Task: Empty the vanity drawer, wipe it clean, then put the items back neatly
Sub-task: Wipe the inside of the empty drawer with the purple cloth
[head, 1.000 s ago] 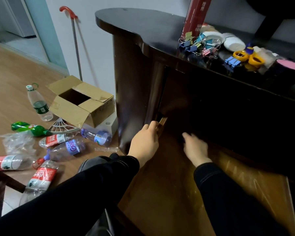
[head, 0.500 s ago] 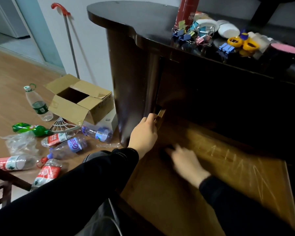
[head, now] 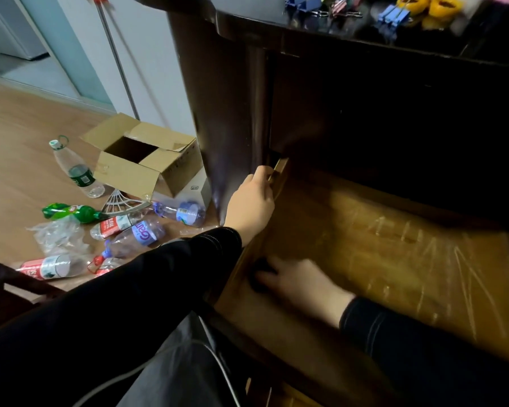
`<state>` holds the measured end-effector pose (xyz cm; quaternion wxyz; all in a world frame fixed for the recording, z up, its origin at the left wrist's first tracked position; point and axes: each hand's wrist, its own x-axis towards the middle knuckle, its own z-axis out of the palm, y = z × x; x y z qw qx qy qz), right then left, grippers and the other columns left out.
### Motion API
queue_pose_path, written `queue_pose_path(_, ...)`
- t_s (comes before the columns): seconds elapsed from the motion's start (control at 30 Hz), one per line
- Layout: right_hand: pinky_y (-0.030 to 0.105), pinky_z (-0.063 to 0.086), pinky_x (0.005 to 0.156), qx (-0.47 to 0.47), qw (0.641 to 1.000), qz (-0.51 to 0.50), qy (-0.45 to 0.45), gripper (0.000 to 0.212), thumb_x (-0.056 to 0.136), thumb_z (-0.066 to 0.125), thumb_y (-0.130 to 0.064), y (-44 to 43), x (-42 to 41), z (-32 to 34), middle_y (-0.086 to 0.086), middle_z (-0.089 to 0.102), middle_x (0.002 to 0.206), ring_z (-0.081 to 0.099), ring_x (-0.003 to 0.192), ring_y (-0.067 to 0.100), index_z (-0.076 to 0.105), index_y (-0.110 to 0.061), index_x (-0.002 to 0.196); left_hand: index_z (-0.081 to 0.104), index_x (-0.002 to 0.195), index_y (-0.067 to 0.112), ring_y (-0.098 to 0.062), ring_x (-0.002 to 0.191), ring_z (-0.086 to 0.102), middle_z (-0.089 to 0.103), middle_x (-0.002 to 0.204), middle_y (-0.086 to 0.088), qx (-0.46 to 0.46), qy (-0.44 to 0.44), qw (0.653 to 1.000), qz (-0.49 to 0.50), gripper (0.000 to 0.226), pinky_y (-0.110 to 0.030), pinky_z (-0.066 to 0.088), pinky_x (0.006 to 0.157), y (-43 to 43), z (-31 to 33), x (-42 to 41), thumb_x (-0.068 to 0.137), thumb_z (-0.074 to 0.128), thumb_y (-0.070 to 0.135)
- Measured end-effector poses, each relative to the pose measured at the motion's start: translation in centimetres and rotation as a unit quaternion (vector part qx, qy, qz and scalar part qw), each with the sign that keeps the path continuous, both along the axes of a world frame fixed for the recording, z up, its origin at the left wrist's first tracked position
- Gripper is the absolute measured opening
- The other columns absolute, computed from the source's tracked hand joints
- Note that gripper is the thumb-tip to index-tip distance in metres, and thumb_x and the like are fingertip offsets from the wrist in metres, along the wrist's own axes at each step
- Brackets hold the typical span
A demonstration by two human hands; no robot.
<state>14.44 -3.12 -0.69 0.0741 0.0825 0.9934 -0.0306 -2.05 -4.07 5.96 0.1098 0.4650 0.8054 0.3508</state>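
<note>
Seemingly mid-wipe: emptied drawer [head: 394,254], parked clips [head: 393,14] on table [head: 232,13] upper right; restocking pending. Clamping drawer edge with left grip [head: 252,201]; touching dark blur [head: 257,282] with right grip [head: 303,284], closure unclear.

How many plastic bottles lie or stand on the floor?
7: upright bottle beside the cardboard box; green bottle, red-label bottle, blue-label bottle, pale-blue bottle lying before it; lower-left bottle; red-capped bottle partly behind the sleeve. More may be hidden.
</note>
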Motion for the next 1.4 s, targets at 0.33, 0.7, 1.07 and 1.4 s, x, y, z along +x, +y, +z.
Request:
queue_pose_path(0.33, 0.031, 0.044, 0.048, 0.037, 0.999, -0.002, -0.036, 0.042, 0.09, 0.064, -0.022, -5.5, 0.4, -0.5, 0.018, 0.06, 0.125, 0.068, 0.076, 0.03, 0.061, -0.023, 0.132, 0.046, 0.128, 0.023, -0.033, 0.103, 0.06, 0.062, 0.117, -0.006, 0.003, -0.003, 1.0, -0.005, 0.03, -0.046, 0.05, 0.089, 0.1, -0.2, -0.1, 0.1, 0.037, 0.017)
queue_pose_path(0.7, 0.036, 0.056, 0.082, 0.036, 0.98, -0.198, 0.006, 0.044, 0.104, 0.045, -0.014, 4.9, -3.7, 1.8, 0.013, 0.044, 0.14, 0.064, 0.104, 0.034, 0.039, -0.023, 0.147, 0.047, 0.128, 0.021, -0.034, 0.105, 0.058, 0.061, 0.117, -0.007, 0.005, 0.0, 1.0, -0.002, 0.031, -0.044, 0.047, 0.088, 0.1, -0.2, 0.0, 0.098, 0.038, 0.015)
queue_pose_path(1.07, 0.042, 0.052, 0.074, 0.072, 0.997, -0.028, -0.028, 0.045, 0.106, 0.04, -0.016, -0.1, -2.7, 0.1, 0.02, 0.037, 0.149, 0.062, 0.107, 0.039, 0.041, -0.028, 0.148, 0.047, 0.124, 0.02, -0.035, 0.1, 0.058, 0.061, 0.11, -0.008, 0.012, -0.004, 1.0, 0.002, 0.027, -0.046, 0.048, 0.086, 0.1, -0.3, 0.0, 0.1, 0.037, 0.016)
queue_pose_path(1.4, 0.037, 0.05, 0.075, 0.039, 0.983, -0.174, 0.045, 0.032, 0.107, 0.042, -0.023, 2.5, -4.3, 0.4, 0.014, 0.052, 0.131, 0.064, 0.099, 0.031, 0.049, -0.019, 0.138, 0.047, 0.125, 0.02, -0.036, 0.102, 0.058, 0.06, 0.113, -0.009, 0.01, -0.006, 1.0, 0.002, 0.027, -0.046, 0.048, 0.088, 0.0, -0.1, 0.0, 0.1, 0.037, 0.016)
